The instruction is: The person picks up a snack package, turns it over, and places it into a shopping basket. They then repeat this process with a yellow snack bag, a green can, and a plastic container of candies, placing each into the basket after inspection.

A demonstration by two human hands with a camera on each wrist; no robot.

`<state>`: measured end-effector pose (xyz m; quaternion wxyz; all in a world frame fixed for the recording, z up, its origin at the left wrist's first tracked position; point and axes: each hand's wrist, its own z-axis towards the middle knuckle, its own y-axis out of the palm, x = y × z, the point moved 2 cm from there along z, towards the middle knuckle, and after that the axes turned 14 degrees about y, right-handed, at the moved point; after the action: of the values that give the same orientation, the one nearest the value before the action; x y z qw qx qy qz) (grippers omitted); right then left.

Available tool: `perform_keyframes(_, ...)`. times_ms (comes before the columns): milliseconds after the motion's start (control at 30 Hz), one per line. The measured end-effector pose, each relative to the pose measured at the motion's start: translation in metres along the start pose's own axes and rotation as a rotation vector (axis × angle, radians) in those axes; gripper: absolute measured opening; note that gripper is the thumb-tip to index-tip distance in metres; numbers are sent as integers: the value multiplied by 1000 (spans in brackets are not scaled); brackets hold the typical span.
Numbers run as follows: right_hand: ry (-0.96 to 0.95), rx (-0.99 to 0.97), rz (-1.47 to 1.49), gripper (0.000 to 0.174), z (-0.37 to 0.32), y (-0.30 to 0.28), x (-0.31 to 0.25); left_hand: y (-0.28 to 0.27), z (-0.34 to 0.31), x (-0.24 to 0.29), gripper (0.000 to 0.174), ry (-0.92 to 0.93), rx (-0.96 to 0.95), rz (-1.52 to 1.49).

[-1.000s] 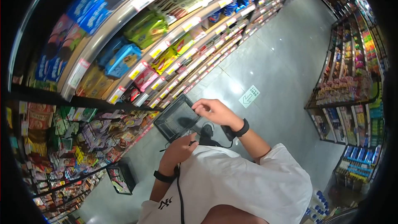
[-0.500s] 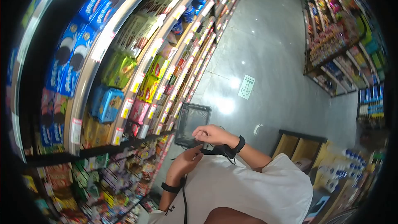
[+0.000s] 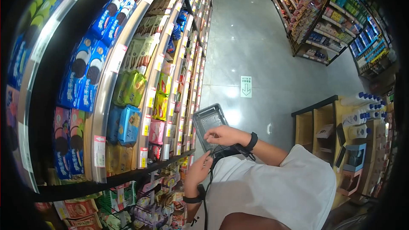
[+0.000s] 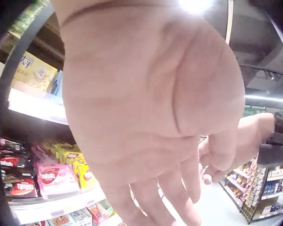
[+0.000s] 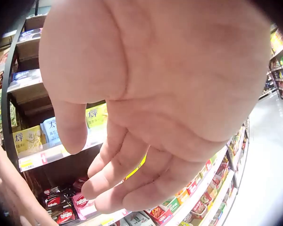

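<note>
In the head view both hands hover in front of the white shirt, close together. The left hand (image 3: 198,171) holds nothing; its palm and fairly straight, relaxed fingers fill the left wrist view (image 4: 151,103). Just right of it, the right hand (image 3: 228,136) is empty too, its fingers loosely bent in the right wrist view (image 5: 155,94). A dark basket (image 3: 197,128) with a ribbed inside lies beyond the right hand, which partly covers it. Whether a hand touches the basket or the black cable below cannot be told.
Snack shelves (image 3: 108,81) run along the left, with blue cookie packs (image 3: 81,70) and a green pack (image 3: 130,88). A floor sign with an arrow (image 3: 246,87) marks the aisle. A wooden shelf unit (image 3: 324,117) stands at the right, more racks (image 3: 326,34) behind it.
The head view has turned, so the aisle now runs upward and the wooden unit shows fully at the right. Both hands stay close together, empty, and appear further right in the picture.
</note>
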<state>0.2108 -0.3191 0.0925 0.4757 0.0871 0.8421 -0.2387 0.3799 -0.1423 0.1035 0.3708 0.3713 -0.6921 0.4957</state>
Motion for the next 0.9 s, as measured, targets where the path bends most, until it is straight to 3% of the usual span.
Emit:
perform_keyframes(267,-68,70,-26,36,-18,6,4,13,-8,-7,54,-5,-74,72)
perform_keyframes(467,-92,44,-21,36,-40,-17,35,41,29,17,55,41,-169,116)
perform_keyframes(500,-153,129,2,36,-47,-22,43,47,40,26,56,29,-208,162)
perform_keyframes(633,-134,126,84,35,-84,-62,80,86,83,60,55,26,-250,194)
perform_keyframes(733,-16,53,120,40,-107,-99,114,123,112,96,55,137,-256,195)
perform_keyframes(900,-52,170,59,38,-144,-149,160,165,143,143,53,67,-407,102)
